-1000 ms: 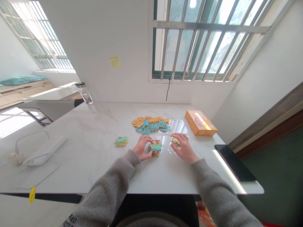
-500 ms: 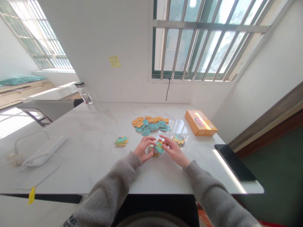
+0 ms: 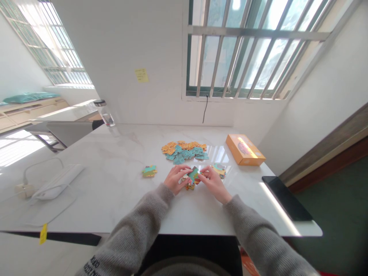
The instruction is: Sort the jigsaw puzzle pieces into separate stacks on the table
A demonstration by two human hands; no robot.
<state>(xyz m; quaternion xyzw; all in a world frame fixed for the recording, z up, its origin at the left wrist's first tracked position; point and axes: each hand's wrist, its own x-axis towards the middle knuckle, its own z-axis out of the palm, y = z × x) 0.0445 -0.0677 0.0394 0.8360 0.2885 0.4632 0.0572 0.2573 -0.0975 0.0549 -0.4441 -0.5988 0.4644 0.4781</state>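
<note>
A barred window (image 3: 258, 34) fills the wall ahead, with a yellow sticky note (image 3: 141, 75) on the white wall to its left. Below them runs a white marble-look worktop (image 3: 115, 153), and a grey knit sleeve (image 3: 135, 234) reaches onto it from each side of the view.

An orange cardboard box (image 3: 245, 149) lies flat toward the worktop's right side, and a black tablet (image 3: 287, 198) sits along the right edge. A white cable and plug unit (image 3: 57, 182) lies at the left, while a clear glass bottle (image 3: 105, 114) stands at the far left corner.

Near the middle is a loose pile of orange and teal jigsaw pieces (image 3: 184, 152). Closer in, a small joined cluster of pieces (image 3: 149, 171) lies well left of the hands, and another (image 3: 220, 170) lies just beyond the right hand.

The left hand (image 3: 174, 179) and right hand (image 3: 214, 184) are close together above the worktop — both pinch a teal-and-orange jigsaw section (image 3: 193, 175) between their fingers. More joined pieces (image 3: 189, 186) sit directly beneath it, partly hidden by the hands.
</note>
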